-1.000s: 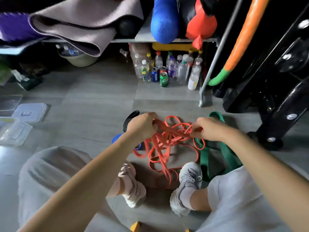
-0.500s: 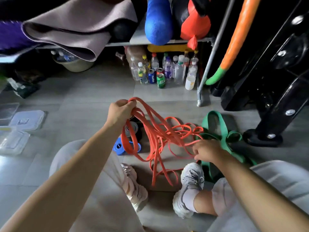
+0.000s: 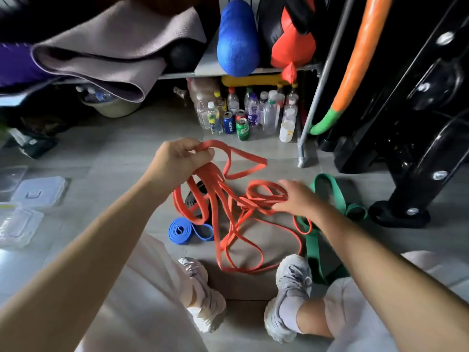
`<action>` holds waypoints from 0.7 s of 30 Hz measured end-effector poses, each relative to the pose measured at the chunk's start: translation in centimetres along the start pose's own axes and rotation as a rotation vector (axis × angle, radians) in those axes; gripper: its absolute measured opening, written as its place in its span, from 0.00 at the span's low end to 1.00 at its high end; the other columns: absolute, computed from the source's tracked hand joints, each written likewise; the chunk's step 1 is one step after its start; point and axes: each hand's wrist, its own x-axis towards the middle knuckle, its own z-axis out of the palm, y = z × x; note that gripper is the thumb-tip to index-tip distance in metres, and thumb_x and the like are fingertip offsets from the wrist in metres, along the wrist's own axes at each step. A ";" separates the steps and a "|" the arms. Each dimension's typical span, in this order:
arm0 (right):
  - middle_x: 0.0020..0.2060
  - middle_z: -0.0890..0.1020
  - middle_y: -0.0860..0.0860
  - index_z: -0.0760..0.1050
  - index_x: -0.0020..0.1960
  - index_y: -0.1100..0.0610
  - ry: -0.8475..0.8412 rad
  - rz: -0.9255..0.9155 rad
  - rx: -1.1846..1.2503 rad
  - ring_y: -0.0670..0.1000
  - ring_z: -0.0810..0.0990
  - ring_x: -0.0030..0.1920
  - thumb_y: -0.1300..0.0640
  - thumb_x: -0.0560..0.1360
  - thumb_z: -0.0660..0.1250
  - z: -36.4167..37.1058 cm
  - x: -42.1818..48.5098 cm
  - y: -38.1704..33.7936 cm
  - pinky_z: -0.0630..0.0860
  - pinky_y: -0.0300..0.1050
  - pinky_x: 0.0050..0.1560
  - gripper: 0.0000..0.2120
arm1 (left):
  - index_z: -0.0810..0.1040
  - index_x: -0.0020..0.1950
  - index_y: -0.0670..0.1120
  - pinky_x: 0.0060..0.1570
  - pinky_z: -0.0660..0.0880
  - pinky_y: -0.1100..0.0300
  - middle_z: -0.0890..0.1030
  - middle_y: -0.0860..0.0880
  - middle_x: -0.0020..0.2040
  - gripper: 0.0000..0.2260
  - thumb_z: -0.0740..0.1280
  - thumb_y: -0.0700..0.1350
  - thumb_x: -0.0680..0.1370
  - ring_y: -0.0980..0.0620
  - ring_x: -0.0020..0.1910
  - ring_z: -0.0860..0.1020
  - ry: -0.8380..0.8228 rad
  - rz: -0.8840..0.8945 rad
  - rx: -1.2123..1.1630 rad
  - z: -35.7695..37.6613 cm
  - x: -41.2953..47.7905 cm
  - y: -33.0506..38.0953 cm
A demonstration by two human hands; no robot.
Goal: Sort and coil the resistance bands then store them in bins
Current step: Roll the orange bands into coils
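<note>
A tangle of orange resistance bands (image 3: 228, 224) spreads over the floor between my feet. My left hand (image 3: 177, 161) grips several orange strands and holds them raised above the floor. My right hand (image 3: 299, 199), blurred, rests on the tangle's right side with fingers spread over the loops. A coiled blue band (image 3: 181, 231) lies on the floor below my left hand. A black coiled band (image 3: 196, 199) shows partly behind the orange strands. A wide green band (image 3: 327, 189) lies loose to the right, partly under my right forearm.
Clear plastic bins and lids (image 3: 38, 190) sit on the floor at the left. Bottles and cans (image 3: 243, 118) stand under a shelf straight ahead. A metal rack leg (image 3: 302, 158) and black exercise equipment (image 3: 406, 148) stand at the right. My shoes (image 3: 289, 280) frame the tangle.
My left hand has kept the orange strands lifted and shifted slightly right. My right hand has moved up from near my shoe onto the orange loops.
</note>
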 end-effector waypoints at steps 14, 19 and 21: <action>0.20 0.76 0.48 0.73 0.37 0.58 0.046 -0.112 0.698 0.47 0.75 0.23 0.62 0.78 0.61 1.2 -0.1 -9.2 0.74 0.44 0.35 0.11 | 0.75 0.34 0.45 0.21 0.64 0.72 0.73 0.56 0.20 0.11 0.67 0.41 0.76 0.61 0.18 0.69 0.123 0.168 -0.177 -5.7 -1.4 7.0; 0.28 0.79 0.42 0.75 0.44 0.54 0.014 -0.270 0.733 0.42 0.77 0.31 0.64 0.71 0.65 -6.2 -2.1 -11.2 0.73 0.37 0.35 0.06 | 0.77 0.34 0.46 0.22 0.64 0.68 0.75 0.55 0.22 0.09 0.69 0.45 0.75 0.59 0.21 0.69 0.107 0.055 -0.001 -5.4 -0.7 4.4; 0.34 0.81 0.46 0.74 0.44 0.53 -0.040 -0.312 0.744 0.45 0.78 0.36 0.65 0.67 0.65 -7.8 -3.5 -12.7 0.74 0.38 0.36 0.10 | 0.77 0.35 0.45 0.20 0.63 0.69 0.74 0.55 0.21 0.09 0.68 0.44 0.75 0.61 0.18 0.68 0.102 0.050 -0.055 -4.8 -0.9 4.3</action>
